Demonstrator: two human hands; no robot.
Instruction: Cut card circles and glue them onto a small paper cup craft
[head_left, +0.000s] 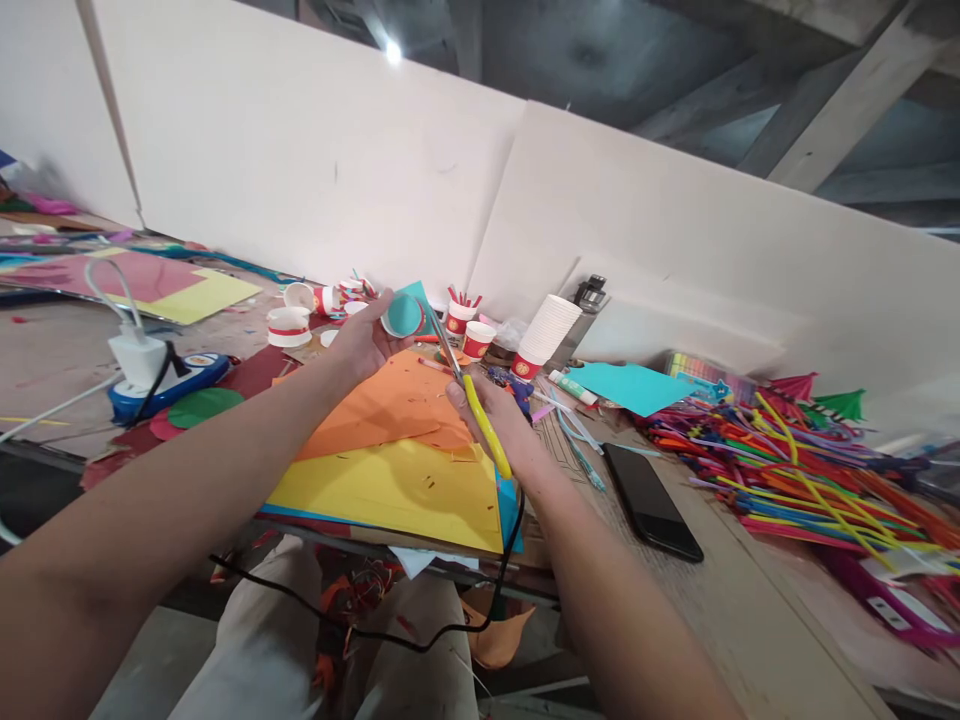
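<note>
My left hand (pixel 371 338) is closed on a cut paper cup (pixel 423 322), its round mouth turned toward me. A piece of teal paper (pixel 412 291) is held with it, filling the cup's opening and jutting out past the rim at the top. In my right hand (pixel 504 412) is a pair of scissors (pixel 487 432) with yellow handles. Their metal blades point up and away, reaching the right edge of the teal paper beside the cup. Whether the blades are apart is hard to make out. Beneath both hands lie orange sheets (pixel 375 405) on a yellow sheet (pixel 390 492).
A tall cup stack (pixel 551 325), more cups (pixel 478 340) and a bottle (pixel 590 295) stand near the white wall. To the right lie a black phone (pixel 651 500) and many coloured pipe cleaners (pixel 795 470). A power strip (pixel 169 385) sits left; a black cable (pixel 405 640) hangs over my lap.
</note>
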